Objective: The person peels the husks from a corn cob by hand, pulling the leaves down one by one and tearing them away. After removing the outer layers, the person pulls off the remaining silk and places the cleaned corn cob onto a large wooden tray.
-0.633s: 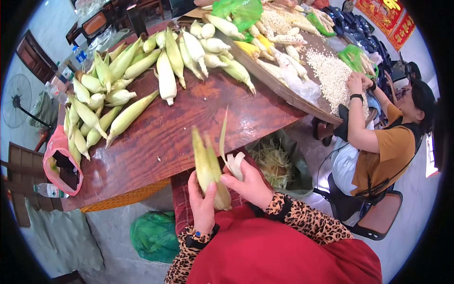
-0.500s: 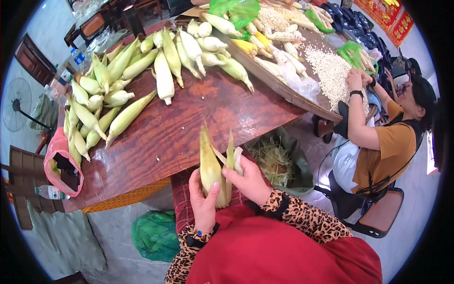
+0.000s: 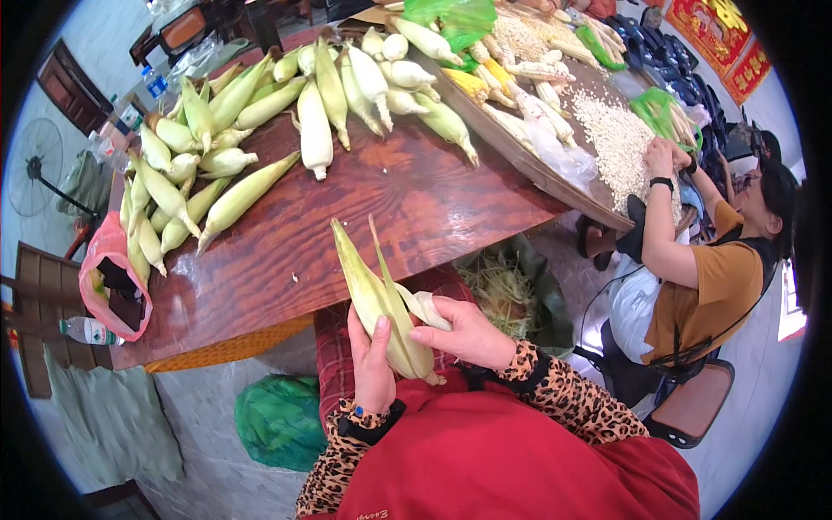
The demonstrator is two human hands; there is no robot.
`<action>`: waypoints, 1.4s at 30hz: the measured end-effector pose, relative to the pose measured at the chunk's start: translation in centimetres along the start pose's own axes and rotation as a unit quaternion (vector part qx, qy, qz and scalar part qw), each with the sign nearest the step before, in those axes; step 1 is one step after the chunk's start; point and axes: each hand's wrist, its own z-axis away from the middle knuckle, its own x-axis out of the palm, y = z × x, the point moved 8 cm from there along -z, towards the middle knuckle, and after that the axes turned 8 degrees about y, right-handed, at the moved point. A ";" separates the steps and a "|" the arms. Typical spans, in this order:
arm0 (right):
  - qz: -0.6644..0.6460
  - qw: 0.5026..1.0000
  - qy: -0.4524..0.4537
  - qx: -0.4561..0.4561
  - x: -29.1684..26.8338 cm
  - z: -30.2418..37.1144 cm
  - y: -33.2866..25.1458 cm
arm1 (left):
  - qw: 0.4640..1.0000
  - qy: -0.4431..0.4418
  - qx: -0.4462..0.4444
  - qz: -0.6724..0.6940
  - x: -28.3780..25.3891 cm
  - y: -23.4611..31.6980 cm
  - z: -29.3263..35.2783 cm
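My left hand (image 3: pixel 373 368) is wrapped round an ear of corn (image 3: pixel 368 299) in pale green husk, thumb laid along its side. The ear tilts, its pointed tip up and left over the table edge, its stalk end down toward my red apron. Close beside it, my right hand (image 3: pixel 468 334) is closed on a loosened corn husk (image 3: pixel 422 308), a whitish strip that curls out past the fingers. Another strip of husk stands away from the ear near its tip. On the wooden table (image 3: pixel 347 208) beyond lies a heap of husked-over corn ears (image 3: pixel 208 130).
A woven tray (image 3: pixel 511 160) at the right holds loose kernels (image 3: pixel 611 143) and bare cobs. A person (image 3: pixel 702 277) sits there, hands over the kernels. Below the table edge a sack (image 3: pixel 507 286) holds husk scraps. A pink bag (image 3: pixel 108 234), a bottle (image 3: pixel 91 331) and a green bag (image 3: pixel 273 420) are leftward.
The ear has tilted over to the left, and its stalk end now shows. My right hand has shifted slightly right and down with the husk strip.
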 end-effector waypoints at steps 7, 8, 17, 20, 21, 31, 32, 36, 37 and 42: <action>-0.028 0.998 0.028 0.038 0.2 0.4 -0.3 | 1.000 0.007 0.011 0.003 -0.2 1.1 0.1; 0.002 0.999 0.041 0.024 0.1 0.4 -0.8 | 0.999 -0.009 0.027 -0.040 0.1 1.4 0.2; 0.158 0.971 0.149 -0.103 2.4 0.4 -2.2 | 0.995 0.033 0.090 -0.033 -0.3 2.4 0.6; 0.155 0.960 0.188 -0.138 2.0 -0.2 -2.6 | 0.991 0.059 0.112 -0.037 -1.2 2.2 0.5; 0.189 0.946 0.236 -0.115 0.5 -0.8 -1.6 | 0.990 0.081 0.115 -0.021 -1.7 2.5 0.7; -0.233 0.946 0.169 0.148 -4.8 -1.5 2.8 | 0.996 0.053 0.067 0.036 -2.0 2.8 1.1; -0.233 0.963 0.108 0.078 -2.8 -1.7 2.7 | 0.996 0.041 0.070 0.022 -1.4 2.7 1.3; 0.012 0.992 0.095 -0.079 1.3 -0.6 -1.8 | 0.995 0.026 0.094 -0.011 -0.5 2.2 1.2; 0.008 0.992 0.096 -0.079 1.3 -0.5 -1.7 | 0.994 0.020 0.102 -0.018 -0.6 2.1 1.2; 0.063 0.993 0.042 -0.085 1.8 0.0 -2.1 | 0.996 0.019 0.082 -0.019 -0.5 1.8 1.3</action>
